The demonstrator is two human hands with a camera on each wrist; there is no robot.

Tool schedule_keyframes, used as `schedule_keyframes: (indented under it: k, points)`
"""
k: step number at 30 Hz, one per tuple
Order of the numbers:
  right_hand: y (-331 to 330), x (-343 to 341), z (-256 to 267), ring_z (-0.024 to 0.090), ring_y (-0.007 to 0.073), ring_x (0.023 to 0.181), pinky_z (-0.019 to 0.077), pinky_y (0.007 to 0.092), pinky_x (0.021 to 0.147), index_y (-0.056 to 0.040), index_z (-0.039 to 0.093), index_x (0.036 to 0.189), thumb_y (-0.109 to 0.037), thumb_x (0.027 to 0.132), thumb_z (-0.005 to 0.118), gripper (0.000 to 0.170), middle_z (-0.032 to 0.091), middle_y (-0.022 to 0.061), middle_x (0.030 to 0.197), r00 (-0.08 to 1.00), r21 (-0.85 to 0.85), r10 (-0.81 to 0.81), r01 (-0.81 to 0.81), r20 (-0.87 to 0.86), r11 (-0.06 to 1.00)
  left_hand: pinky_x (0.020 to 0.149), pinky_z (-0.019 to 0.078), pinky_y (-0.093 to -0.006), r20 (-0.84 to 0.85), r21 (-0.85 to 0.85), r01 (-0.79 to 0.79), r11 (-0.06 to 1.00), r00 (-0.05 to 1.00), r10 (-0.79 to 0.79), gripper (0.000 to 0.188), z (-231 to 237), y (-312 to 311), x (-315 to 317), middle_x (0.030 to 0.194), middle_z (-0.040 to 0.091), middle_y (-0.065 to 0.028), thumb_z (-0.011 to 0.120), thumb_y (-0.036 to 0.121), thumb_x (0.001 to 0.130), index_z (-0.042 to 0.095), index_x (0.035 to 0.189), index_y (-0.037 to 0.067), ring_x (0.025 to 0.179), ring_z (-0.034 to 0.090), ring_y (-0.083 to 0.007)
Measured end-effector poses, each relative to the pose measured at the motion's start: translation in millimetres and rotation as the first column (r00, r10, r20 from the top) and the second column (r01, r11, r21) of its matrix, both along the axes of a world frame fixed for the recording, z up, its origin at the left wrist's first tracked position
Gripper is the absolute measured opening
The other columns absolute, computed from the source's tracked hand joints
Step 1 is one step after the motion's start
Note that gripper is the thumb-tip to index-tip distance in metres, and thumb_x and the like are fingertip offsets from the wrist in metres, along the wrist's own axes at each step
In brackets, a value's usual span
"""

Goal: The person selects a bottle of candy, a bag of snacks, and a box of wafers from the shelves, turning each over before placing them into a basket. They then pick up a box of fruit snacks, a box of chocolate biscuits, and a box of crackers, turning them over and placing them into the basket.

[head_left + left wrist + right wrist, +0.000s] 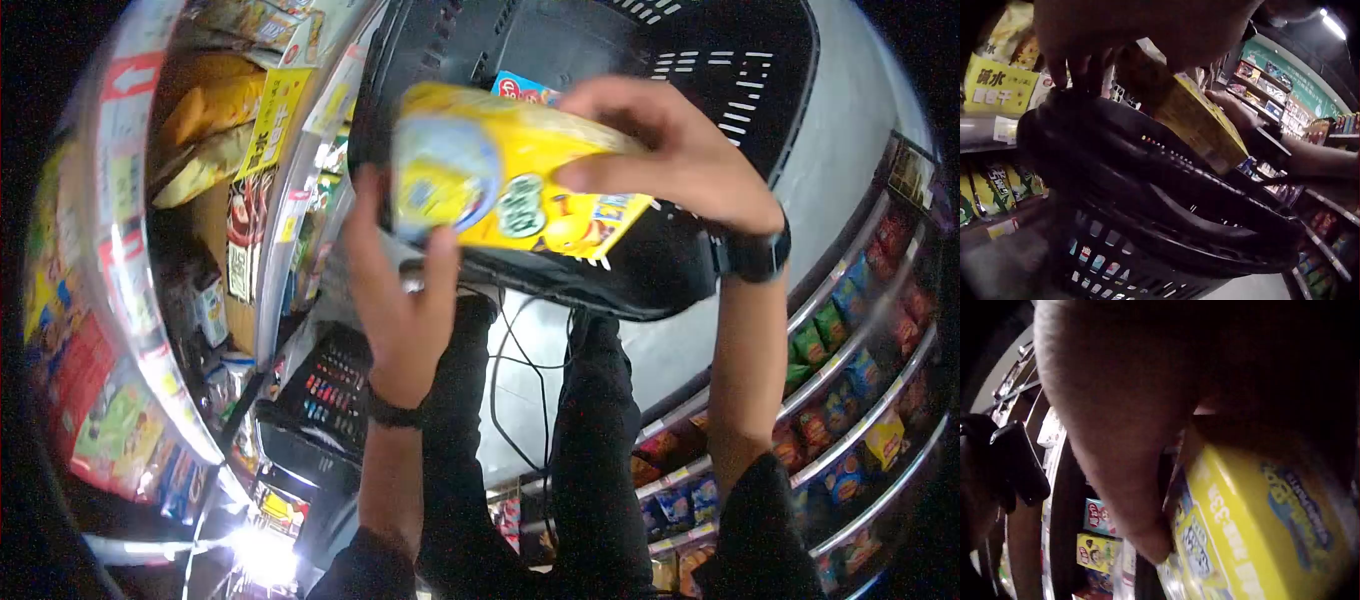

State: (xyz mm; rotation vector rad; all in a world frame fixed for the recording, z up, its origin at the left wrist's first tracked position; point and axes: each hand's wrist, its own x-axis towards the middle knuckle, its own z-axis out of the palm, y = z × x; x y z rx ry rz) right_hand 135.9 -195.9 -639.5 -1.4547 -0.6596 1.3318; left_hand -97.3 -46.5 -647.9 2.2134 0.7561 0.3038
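A yellow snack box point(480, 170) with a cartoon figure and a round blue-white picture is held over a black shopping basket point(800, 90). My right hand point(670, 150) grips its right end, thumb across the printed front. The box's yellow side point(1272, 519) fills the lower right of the right wrist view. At the other end is my left hand point(405, 290), thumb and fingers spread apart by the lower corner. In the left wrist view that hand's fingers point(1088, 75) hang over the basket rim, close to the box. A blue-and-red packet point(522, 87) shows partly behind the box.
Shelves with bagged snacks point(205, 105) and a curved price rail point(140, 200) rise close on the left. More shelves of small bags point(830, 325) curve along the right. A black case with colourful items point(325, 385) and dark cables point(520, 365) lie low, near the person's legs.
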Motion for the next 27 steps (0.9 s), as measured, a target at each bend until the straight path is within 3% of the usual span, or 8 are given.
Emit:
schedule_keyframes:
  k: [3, 5, 9, 11, 16, 20, 24, 27]
  points:
    - [-54, -13, 6, 0.065, 0.0080, 0.080, 0.0515, 0.0242, 0.073, -0.0001, 0.068, 0.102, -0.020, 0.086, 0.080, 0.029, 0.071, 0.0028, 0.091, 0.961, -0.187, -0.269, 0.277, 0.071, 0.942, 0.114, 0.0322, -0.0522, -0.235, 0.216, 0.322, 0.922, 0.934, -0.271, 0.056, 10, -23, 20, 0.132, 0.057, -0.0231, 0.067, 0.027, 0.092, 0.051, 0.136, -0.003, 0.128, 0.050, -0.0400]
    - [-84, -20, 5, 0.065, 0.0083, 0.080, 0.0519, 0.0245, 0.074, 0.0010, 0.067, 0.105, -0.016, 0.086, 0.080, 0.029, 0.070, 0.0035, 0.091, 0.936, -0.326, -0.338, 0.350, 0.096, 0.878, 0.115, 0.0307, -0.0543, -0.235, 0.115, 0.427, 0.897, 0.889, -0.394, 0.049, 0, -40, 20, 0.131, 0.060, -0.0196, 0.068, 0.028, 0.092, 0.057, 0.130, -0.001, 0.128, 0.052, -0.0383]
    - [-100, -44, -8, 0.061, 0.0101, 0.076, 0.0503, 0.0265, 0.069, 0.0010, 0.062, 0.103, -0.019, 0.085, 0.082, 0.033, 0.067, 0.0036, 0.086, 0.890, -0.198, -0.348, 0.413, 0.296, 0.889, 0.116, 0.0284, -0.0493, -0.452, 0.091, 0.491, 0.866, 0.796, -0.403, 0.031, -3, -57, 13, 0.115, 0.069, -0.0126, 0.066, 0.030, 0.089, 0.073, 0.102, 0.002, 0.121, 0.057, -0.0296]
    - [-98, -55, -15, 0.060, 0.0103, 0.078, 0.0499, 0.0277, 0.068, 0.0017, 0.062, 0.104, -0.021, 0.087, 0.080, 0.034, 0.065, 0.0065, 0.087, 0.908, -0.318, -0.325, 0.400, 0.264, 0.859, 0.115, 0.0286, -0.0465, -0.393, 0.078, 0.444, 0.893, 0.836, -0.382, 0.026, -10, -56, 3, 0.110, 0.071, -0.0104, 0.067, 0.028, 0.085, 0.074, 0.091, 0.004, 0.119, 0.058, -0.0272]
    - [-100, -109, -21, 0.063, 0.0374, 0.096, 0.0507, 0.0417, 0.083, 0.0067, 0.062, 0.114, -0.028, 0.090, 0.074, 0.044, 0.064, 0.0240, 0.103, 0.825, -0.296, -0.236, 0.428, 0.514, 0.854, 0.117, 0.0269, -0.0479, -0.442, -0.005, 0.454, 0.891, 0.798, -0.409, 0.023, -8, -44, -32, 0.115, 0.069, -0.0114, 0.067, 0.023, 0.080, 0.074, 0.092, 0.004, 0.128, 0.053, -0.0289]
    - [-97, -163, -27, 0.063, 0.0421, 0.096, 0.0505, 0.0447, 0.081, 0.0070, 0.062, 0.112, -0.029, 0.091, 0.072, 0.043, 0.065, 0.0274, 0.100, 0.794, -0.294, -0.245, 0.464, 0.557, 0.835, 0.119, 0.0265, -0.0491, -0.424, 0.001, 0.515, 0.857, 0.776, -0.466, 0.022, -5, -21, -63, 0.119, 0.067, -0.0126, 0.067, 0.020, 0.080, 0.073, 0.092, 0.003, 0.132, 0.050, -0.0298]
    - [-88, -176, -43, 0.066, 0.0437, 0.085, 0.0528, 0.0463, 0.075, 0.0060, 0.063, 0.108, -0.030, 0.092, 0.070, 0.040, 0.067, 0.0257, 0.089, 0.940, -0.402, -0.223, 0.315, 0.260, 0.860, 0.119, 0.0278, -0.0505, -0.492, 0.037, 0.536, 0.844, 0.744, -0.451, 0.027, -12, -7, -82, 0.120, 0.065, -0.0141, 0.068, 0.019, 0.079, 0.069, 0.098, -0.001, 0.130, 0.051, -0.0310]
    - [-78, -170, -80, 0.069, 0.0219, 0.082, 0.0529, 0.0369, 0.074, 0.0074, 0.064, 0.111, -0.033, 0.096, 0.068, 0.043, 0.072, 0.0185, 0.091, 0.954, -0.482, -0.007, 0.158, 0.300, 0.862, 0.119, 0.0272, -0.0496, -0.579, 0.049, 0.500, 0.865, 0.720, -0.383, 0.035, -7, -7, -76, 0.111, 0.068, -0.0191, 0.068, 0.028, 0.083, 0.069, 0.102, -0.001, 0.121, 0.058, -0.0339]
